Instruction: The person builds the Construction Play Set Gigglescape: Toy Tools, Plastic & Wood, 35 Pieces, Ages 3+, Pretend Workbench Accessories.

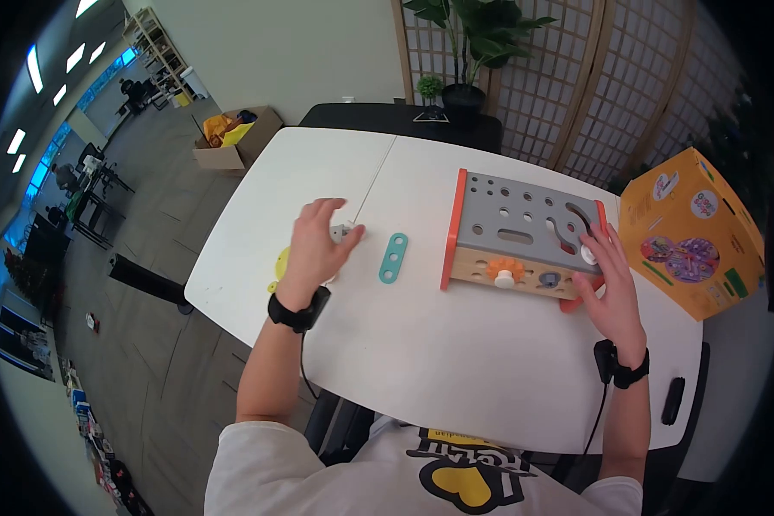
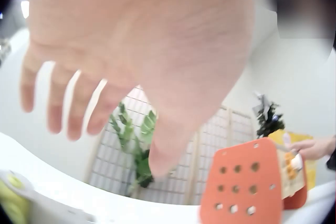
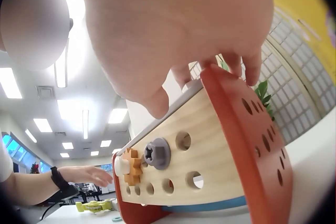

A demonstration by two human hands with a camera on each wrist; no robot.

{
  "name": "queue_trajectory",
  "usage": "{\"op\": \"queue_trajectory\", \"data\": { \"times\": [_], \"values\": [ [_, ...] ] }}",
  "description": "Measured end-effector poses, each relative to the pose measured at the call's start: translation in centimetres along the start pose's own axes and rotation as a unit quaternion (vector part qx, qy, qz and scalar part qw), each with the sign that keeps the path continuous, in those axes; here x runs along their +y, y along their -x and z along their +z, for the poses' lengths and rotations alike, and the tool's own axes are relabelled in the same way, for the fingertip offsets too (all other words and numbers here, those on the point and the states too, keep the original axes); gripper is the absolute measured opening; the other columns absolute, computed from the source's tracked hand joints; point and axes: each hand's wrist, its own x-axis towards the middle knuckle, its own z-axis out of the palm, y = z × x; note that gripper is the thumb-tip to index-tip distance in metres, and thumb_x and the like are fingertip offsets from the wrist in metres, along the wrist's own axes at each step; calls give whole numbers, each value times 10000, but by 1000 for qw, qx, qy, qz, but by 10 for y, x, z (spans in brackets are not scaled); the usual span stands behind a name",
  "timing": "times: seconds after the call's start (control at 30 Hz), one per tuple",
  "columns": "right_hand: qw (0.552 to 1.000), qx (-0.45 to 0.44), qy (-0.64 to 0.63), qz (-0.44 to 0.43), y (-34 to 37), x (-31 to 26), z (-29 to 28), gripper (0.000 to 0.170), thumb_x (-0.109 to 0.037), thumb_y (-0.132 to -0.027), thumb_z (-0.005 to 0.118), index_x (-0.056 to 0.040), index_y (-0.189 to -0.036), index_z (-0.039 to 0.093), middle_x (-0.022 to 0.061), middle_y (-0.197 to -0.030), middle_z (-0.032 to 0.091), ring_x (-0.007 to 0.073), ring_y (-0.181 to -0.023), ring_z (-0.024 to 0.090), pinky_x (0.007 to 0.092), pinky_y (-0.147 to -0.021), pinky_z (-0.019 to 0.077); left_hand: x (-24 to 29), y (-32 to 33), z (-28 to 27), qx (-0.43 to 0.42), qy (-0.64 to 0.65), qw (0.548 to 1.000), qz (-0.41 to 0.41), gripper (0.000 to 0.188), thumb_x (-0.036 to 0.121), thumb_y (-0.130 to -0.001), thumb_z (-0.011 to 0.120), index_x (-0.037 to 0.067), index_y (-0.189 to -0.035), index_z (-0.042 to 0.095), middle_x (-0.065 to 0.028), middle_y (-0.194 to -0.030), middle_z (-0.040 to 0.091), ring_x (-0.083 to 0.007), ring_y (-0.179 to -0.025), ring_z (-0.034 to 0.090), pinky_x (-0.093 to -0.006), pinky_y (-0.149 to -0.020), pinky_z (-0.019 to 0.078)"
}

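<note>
Head view: a toy workbench (image 1: 488, 215) was seen on the right part of the white desk (image 1: 421, 344), its flat grey top pierced by round holes and slots. Its right end was touched by the right hand (image 1: 615, 301), the grip spread. The left hand (image 1: 314, 251) was held above the desk, its grip likewise apart, near a yellow-green piece (image 1: 281, 262). Between hand and workbench, a rounded teal strip (image 1: 395, 250) with three holes was laid flat. On the grained wooden front, a toothed orange gear (image 3: 134, 166) and a grey bolt (image 3: 157, 153) with a star-shaped recess were mounted. Round printed labels were borne by a yellow box (image 1: 692, 215), too small to be read; a yellow heart and partly hidden lettering were printed on the white shirt (image 1: 361, 482).
</note>
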Motion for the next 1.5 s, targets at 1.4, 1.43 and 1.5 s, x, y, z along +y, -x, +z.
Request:
{"op": "queue_trajectory", "data": {
  "times": [1.4,1.43,1.5],
  "values": [
    [998,16,-19,-63,4,-7,3,459,-68,-907,724,-77,-1357,634,150,-1513,563,406,-1538,330,443,-1021,556,104,-56,-82,135,242,955,108,232,-30,-799,746,-16,-923,551,-217,-1272,722,-211,-1121,718,-344,-932,609],
    [998,14,-29,-59,5,-8,3,459,-64,-909,722,-77,-1359,632,147,-1515,561,402,-1538,330,423,-968,581,111,-61,-77,139,234,954,126,249,-4,-782,778,-19,-921,572,-202,-1245,740,-204,-1060,751,-343,-909,620],
    [998,12,-48,-50,5,-10,2,459,-56,-914,716,-75,-1364,629,140,-1520,557,396,-1538,329,385,-863,630,127,-68,-67,133,206,956,163,259,3,-762,779,-11,-916,571,-160,-1239,753,-218,-937,782,-337,-857,628]
  ]
}}
